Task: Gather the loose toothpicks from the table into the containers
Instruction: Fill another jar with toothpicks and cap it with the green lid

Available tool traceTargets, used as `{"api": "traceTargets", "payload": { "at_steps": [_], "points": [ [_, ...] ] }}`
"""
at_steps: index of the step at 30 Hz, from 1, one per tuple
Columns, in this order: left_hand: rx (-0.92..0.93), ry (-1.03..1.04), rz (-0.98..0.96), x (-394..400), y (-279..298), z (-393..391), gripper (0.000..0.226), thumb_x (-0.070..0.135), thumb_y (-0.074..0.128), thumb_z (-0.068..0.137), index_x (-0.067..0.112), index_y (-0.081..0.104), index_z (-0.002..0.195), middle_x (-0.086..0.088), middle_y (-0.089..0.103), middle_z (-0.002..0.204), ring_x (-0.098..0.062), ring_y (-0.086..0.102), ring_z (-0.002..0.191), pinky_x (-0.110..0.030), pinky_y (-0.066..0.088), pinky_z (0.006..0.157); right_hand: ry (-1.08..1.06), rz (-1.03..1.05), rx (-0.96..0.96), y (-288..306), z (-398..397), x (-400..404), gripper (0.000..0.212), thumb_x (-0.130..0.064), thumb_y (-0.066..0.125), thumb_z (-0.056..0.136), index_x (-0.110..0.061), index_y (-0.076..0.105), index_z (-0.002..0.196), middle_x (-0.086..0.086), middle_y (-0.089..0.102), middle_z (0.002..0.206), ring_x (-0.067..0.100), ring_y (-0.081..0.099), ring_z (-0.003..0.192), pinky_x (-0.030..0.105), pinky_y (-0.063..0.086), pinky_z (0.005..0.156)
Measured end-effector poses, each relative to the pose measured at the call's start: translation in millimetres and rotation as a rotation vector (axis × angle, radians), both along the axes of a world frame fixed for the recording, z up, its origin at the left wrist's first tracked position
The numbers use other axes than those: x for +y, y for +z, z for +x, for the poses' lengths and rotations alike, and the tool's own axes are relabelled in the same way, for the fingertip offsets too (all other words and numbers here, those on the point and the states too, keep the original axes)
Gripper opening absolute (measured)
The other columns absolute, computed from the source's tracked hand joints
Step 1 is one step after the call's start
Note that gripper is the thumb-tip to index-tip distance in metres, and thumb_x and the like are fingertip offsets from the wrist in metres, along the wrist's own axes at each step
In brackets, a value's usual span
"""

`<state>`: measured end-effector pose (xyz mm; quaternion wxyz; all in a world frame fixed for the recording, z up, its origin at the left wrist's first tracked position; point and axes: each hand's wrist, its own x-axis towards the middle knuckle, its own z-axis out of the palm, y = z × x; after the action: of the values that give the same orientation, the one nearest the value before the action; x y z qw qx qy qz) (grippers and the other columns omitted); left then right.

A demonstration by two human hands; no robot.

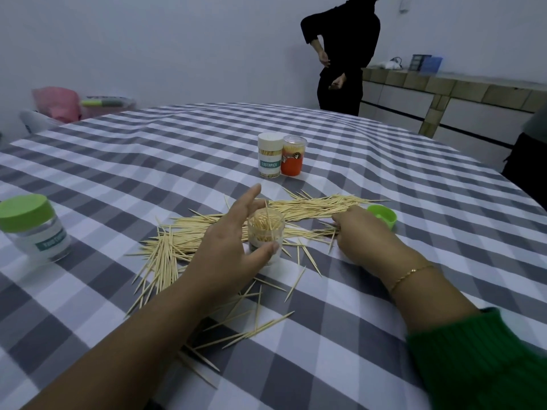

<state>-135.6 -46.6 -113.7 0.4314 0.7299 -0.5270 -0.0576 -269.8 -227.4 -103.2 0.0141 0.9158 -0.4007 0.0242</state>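
Left hand (236, 244) cupped round the open jar (265, 235), right hand (359, 235) pinching picks (313, 206) off the table — they're light, stiff & sharp imo, so grab mid-bundle.

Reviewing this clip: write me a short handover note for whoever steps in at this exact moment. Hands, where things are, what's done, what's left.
Left hand: cupped around the open clear container, thumb at the front, fingers behind; a firm grip is not certain.
Right hand: fingers curled down on loose toothpicks beside the green lid, apparently pinching some.
Done: the clear container is partly filled, with toothpicks standing upright in it. The white container and orange container stand closed farther back, both with toothpicks inside. The green-lidded jar sits far left, closed.
Left: most toothpicks are still scattered across the checked tablecloth, around and in front of the clear container. Gather them, then put the lid on.
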Motion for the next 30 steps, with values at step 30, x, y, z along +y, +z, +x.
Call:
{"api": "traceTargets", "payload": {
  "at_steps": [30],
  "points": [
    [-0.074, -0.017, -0.015, -2.5, -7.0, 3.9, 0.082, 0.023, 0.068, 0.084, 0.051, 0.013, 0.138, 0.047, 0.035, 0.117, 0.037, 0.026, 0.102, 0.001, 0.028, 0.084, -0.016, 0.102, -0.115, -3.8, 6.8, 1.1, 0.046, -0.063, 0.035, 0.090, -0.024, 0.057, 0.084, 0.005, 0.056, 0.107, 0.028, 0.047, 0.110, 0.042, 0.035, 0.090]
  ]
}}
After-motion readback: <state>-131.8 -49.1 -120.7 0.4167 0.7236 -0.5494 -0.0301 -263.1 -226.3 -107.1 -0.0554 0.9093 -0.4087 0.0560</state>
